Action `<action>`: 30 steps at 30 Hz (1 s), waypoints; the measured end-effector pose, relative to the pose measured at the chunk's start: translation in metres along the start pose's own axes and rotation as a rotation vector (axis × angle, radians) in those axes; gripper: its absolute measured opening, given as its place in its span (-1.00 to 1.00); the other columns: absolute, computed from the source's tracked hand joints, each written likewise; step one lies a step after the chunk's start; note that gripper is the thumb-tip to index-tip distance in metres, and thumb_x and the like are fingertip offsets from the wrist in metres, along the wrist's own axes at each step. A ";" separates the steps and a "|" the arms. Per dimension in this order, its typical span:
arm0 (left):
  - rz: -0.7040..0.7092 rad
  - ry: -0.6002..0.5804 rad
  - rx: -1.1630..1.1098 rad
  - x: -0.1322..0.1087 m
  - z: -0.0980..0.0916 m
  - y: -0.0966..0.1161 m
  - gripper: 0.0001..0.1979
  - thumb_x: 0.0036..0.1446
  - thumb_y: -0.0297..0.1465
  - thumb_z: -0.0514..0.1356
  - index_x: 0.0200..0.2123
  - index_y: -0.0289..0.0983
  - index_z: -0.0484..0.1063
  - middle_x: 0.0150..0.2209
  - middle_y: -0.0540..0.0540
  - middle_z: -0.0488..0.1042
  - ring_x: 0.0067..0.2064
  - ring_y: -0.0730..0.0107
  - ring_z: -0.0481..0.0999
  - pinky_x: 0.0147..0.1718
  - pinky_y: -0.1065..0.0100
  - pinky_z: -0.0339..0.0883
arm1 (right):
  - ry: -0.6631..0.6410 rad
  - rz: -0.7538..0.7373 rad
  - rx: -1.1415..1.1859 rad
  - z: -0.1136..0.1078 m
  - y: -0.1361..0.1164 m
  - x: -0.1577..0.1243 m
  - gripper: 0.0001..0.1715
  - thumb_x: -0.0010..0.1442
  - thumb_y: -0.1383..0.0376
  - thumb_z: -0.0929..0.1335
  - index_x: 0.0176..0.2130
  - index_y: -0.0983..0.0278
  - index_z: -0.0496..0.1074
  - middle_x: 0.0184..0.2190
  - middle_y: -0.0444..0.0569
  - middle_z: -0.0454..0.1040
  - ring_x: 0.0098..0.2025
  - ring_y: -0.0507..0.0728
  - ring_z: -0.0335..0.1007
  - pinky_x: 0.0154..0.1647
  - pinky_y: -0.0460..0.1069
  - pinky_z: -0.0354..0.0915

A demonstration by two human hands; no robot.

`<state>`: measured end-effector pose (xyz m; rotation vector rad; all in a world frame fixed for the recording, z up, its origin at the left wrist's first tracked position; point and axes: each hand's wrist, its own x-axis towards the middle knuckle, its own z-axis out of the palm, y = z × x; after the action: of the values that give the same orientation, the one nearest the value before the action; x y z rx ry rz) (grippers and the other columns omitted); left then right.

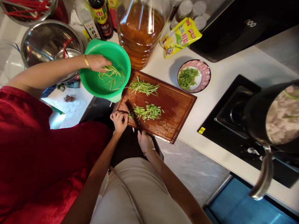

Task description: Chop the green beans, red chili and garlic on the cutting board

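Note:
My right hand [144, 140] is closed round the handle of a knife [132, 114] whose dark blade lies on the near left of a wooden cutting board [174, 107]. My left hand [119, 120] has its fingers curled at the board's near left edge, beside the blade and touching the end of a pile of chopped green stems [148, 112]. A bundle of longer uncut stems [143, 87] lies at the board's far side. What my left fingers press on is mostly hidden.
A co-worker in a red top reaches a hand [98, 62] into a green colander [92, 79] of stems. A patterned plate [206, 73] holds chopped greens. A big oil jug [140, 31], steel bowls [46, 43], a yellow packet [179, 35] and a pot [259, 115] on the hob stand around.

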<state>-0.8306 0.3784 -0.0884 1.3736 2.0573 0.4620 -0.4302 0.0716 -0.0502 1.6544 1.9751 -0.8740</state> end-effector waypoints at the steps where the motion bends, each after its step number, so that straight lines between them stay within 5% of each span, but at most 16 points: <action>1: 0.016 0.053 0.049 -0.014 0.006 0.004 -0.72 0.14 -0.28 -0.03 -0.54 -0.24 0.31 -0.47 -0.02 0.34 -0.02 0.13 0.46 0.07 -0.10 0.07 | 0.003 0.005 0.003 0.003 -0.002 0.003 -0.60 0.35 0.16 0.10 -0.20 0.37 0.34 -0.49 0.10 0.51 -0.50 0.11 0.45 -0.52 -0.10 0.14; 3: 0.055 0.122 0.061 -0.069 0.032 0.019 -0.71 0.17 -0.26 -0.04 -0.48 -0.24 0.35 -0.40 -0.05 0.37 0.09 0.10 0.38 0.11 -0.12 0.01 | 0.023 0.007 0.027 0.008 -0.003 0.010 -0.60 0.35 0.16 0.10 -0.20 0.37 0.34 -0.48 0.10 0.52 -0.48 0.11 0.46 -0.49 -0.10 0.16; 6: 0.033 0.261 0.055 -0.200 0.097 0.049 -0.70 0.22 -0.22 -0.06 -0.19 -0.19 0.40 -0.12 -0.12 0.40 0.24 0.10 0.16 0.14 -0.13 -0.03 | 0.105 -0.028 0.151 0.012 0.001 0.022 -0.59 0.35 0.16 0.10 -0.24 0.36 0.37 -0.43 0.11 0.52 -0.40 0.11 0.47 -0.42 -0.10 0.20; 8: -0.011 0.231 0.075 -0.281 0.139 0.063 -0.76 0.18 -0.19 0.06 -0.16 -0.13 0.42 -0.01 -0.16 0.38 0.19 0.07 0.22 0.12 -0.06 0.07 | 0.159 -0.056 0.320 0.013 0.011 0.026 -0.55 0.34 0.13 0.08 -0.31 0.32 0.37 -0.45 0.07 0.50 -0.38 0.10 0.46 -0.40 -0.10 0.22; 11: 0.006 0.209 0.087 -0.338 0.176 0.073 -0.74 0.17 -0.24 0.14 -0.09 -0.16 0.40 0.05 -0.18 0.35 0.08 0.14 0.33 0.04 0.04 0.23 | 0.141 -0.042 0.684 0.016 0.034 0.019 -0.42 0.32 0.00 0.00 -0.45 0.25 0.29 -0.65 -0.10 0.35 -0.58 0.03 0.34 -0.54 -0.12 0.20; 15: 0.069 0.198 0.077 -0.323 0.196 0.081 -0.61 0.24 -0.24 0.02 0.09 -0.22 0.30 0.23 -0.25 0.16 0.23 0.16 0.18 0.13 0.11 0.15 | 0.090 0.049 1.168 0.025 0.078 -0.005 -0.38 0.26 -0.14 -0.02 -0.54 0.21 0.14 -0.77 -0.27 0.09 -0.80 -0.05 0.05 -0.78 -0.13 0.03; 19: 0.228 0.237 -0.044 -0.298 0.225 0.095 -0.49 0.29 -0.24 -0.17 0.21 -0.36 0.12 0.27 -0.30 0.09 0.32 0.22 -0.02 0.24 0.06 -0.06 | 0.235 0.200 1.474 0.033 0.123 -0.022 -0.41 0.20 -0.19 0.05 -0.50 0.20 0.13 -0.77 -0.31 0.07 -0.84 -0.07 -0.03 -0.85 -0.13 0.00; 23: 0.415 0.227 -0.244 -0.287 0.252 0.111 -0.53 0.31 -0.25 -0.19 0.19 -0.29 0.15 0.24 -0.23 0.16 0.30 0.27 0.05 0.27 0.08 -0.07 | 0.250 0.315 1.668 0.048 0.154 -0.032 -0.40 0.09 -0.25 0.16 -0.48 0.21 0.16 -0.79 -0.32 0.10 -0.86 -0.08 -0.06 -0.90 -0.14 -0.04; 27: 0.520 0.127 -0.367 -0.284 0.255 0.124 -0.57 0.32 -0.25 -0.18 0.13 -0.23 0.25 0.18 -0.18 0.27 0.24 0.32 0.20 0.23 0.14 0.07 | 0.201 0.353 1.751 0.068 0.168 -0.039 -0.39 0.05 -0.27 0.18 -0.50 0.20 0.16 -0.82 -0.32 0.09 -0.87 -0.08 -0.08 -0.92 -0.14 -0.05; 30: 0.503 0.192 -0.376 -0.287 0.247 0.119 -0.57 0.32 -0.25 -0.18 0.12 -0.23 0.27 0.18 -0.17 0.28 0.25 0.30 0.19 0.23 0.14 0.06 | 0.168 0.342 1.744 0.077 0.172 -0.038 -0.38 0.08 -0.27 0.15 -0.49 0.20 0.16 -0.82 -0.32 0.10 -0.88 -0.07 -0.05 -0.91 -0.13 -0.04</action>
<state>-0.5062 0.1517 -0.1181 1.6451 1.6291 1.1699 -0.2607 0.0071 -0.1142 2.6626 0.5360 -2.6673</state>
